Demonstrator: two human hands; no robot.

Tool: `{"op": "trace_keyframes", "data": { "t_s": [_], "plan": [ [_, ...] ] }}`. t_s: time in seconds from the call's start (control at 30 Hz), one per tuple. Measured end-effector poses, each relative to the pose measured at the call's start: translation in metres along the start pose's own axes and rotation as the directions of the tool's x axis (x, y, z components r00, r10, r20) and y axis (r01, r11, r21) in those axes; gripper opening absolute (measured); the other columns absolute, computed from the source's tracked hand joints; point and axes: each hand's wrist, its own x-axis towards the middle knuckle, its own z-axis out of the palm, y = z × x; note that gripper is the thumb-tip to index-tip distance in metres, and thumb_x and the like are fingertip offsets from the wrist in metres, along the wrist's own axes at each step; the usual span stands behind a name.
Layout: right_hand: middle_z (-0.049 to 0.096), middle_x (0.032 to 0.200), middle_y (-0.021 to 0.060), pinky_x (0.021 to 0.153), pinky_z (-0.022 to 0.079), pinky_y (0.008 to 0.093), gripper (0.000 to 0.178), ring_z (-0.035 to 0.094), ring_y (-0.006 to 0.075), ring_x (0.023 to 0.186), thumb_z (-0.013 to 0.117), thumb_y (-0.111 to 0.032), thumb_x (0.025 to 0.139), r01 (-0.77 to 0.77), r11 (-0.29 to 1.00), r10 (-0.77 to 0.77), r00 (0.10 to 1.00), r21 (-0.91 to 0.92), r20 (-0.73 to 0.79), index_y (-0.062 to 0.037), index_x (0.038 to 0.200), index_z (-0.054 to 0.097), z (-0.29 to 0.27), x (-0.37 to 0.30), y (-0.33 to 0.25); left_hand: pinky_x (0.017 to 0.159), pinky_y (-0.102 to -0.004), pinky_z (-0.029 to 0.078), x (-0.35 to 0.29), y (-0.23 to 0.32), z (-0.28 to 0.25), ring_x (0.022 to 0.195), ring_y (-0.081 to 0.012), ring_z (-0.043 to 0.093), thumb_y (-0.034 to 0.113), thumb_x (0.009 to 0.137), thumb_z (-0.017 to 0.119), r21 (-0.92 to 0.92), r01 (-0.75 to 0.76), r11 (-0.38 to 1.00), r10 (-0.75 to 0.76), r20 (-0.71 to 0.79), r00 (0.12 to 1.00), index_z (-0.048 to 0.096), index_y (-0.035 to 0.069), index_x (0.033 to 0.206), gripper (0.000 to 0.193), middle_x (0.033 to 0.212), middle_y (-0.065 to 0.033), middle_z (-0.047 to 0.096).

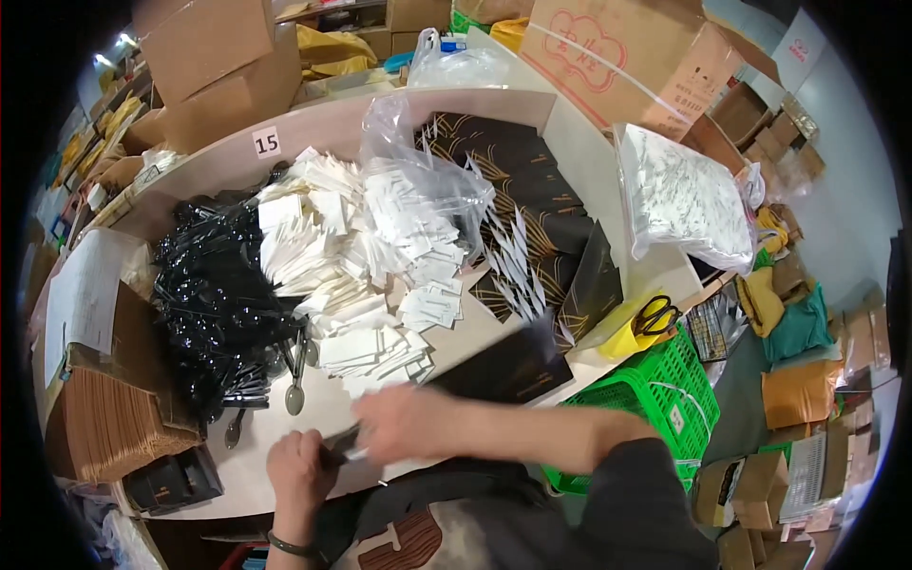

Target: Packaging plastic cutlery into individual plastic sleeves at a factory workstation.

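Observation:
My left hand grips a thin dark piece, likely a black sleeve, at the table's near edge. My right hand is blurred and reaches across to the same piece, touching its right end. Just beyond lie loose black spoons and a big heap of black cutlery. A pile of small white paper packets spreads over the table middle. Black sleeves with gold pattern are stacked to the right, one flat black sleeve close to my right hand.
A green plastic crate stands at the right, with yellow-handled scissors above it. A clear bag of white items lies at the right. A stack of brown paper envelopes sits at the left. Cardboard boxes ring the table.

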Motion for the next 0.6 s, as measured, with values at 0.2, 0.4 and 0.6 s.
{"op": "trace_keyframes", "data": {
  "t_s": [0.2,0.4,0.6],
  "plan": [
    [0.062,0.124,0.0168,0.1,0.041,0.051,0.023,0.055,0.0384,0.116,0.078,-0.024,0.077,-0.237,0.848,0.203,0.971,-0.474,-0.123,-0.0047,0.086,0.069,-0.142,-0.077,0.101,0.066,-0.0339,0.05,-0.024,0.0,-0.019,0.069,-0.0218,0.059,0.012,0.069,0.08,-0.459,0.628,0.629,-0.451,0.442,0.775,0.058,0.001,0.095,0.036,0.077,-0.0105,0.061],
    [0.05,0.136,0.0256,0.108,0.039,0.0509,0.057,0.048,0.0438,0.126,0.082,-0.037,0.071,-0.703,0.583,0.488,0.704,0.408,0.516,0.0013,0.109,0.064,0.016,-0.079,0.072,0.11,-0.0414,0.038,0.016,0.075,0.018,0.143,-0.0371,0.038,0.01,0.073,0.078,-0.854,0.291,0.431,0.324,0.448,0.833,0.051,0.003,0.135,0.068,0.153,-0.0261,0.037],
    [0.067,0.091,0.0163,0.074,0.053,0.0452,0.041,0.066,0.0361,0.088,0.074,-0.042,0.082,-0.385,0.915,0.384,0.923,-0.123,-0.033,-0.0023,0.09,0.066,-0.002,-0.045,0.006,0.081,-0.036,0.054,-0.007,0.041,-0.005,0.086,-0.0269,0.067,0.007,0.072,0.074,-0.579,0.666,0.469,-0.207,0.661,0.721,0.059,0.002,0.112,0.043,0.096,-0.0131,0.067]
  ]
}}
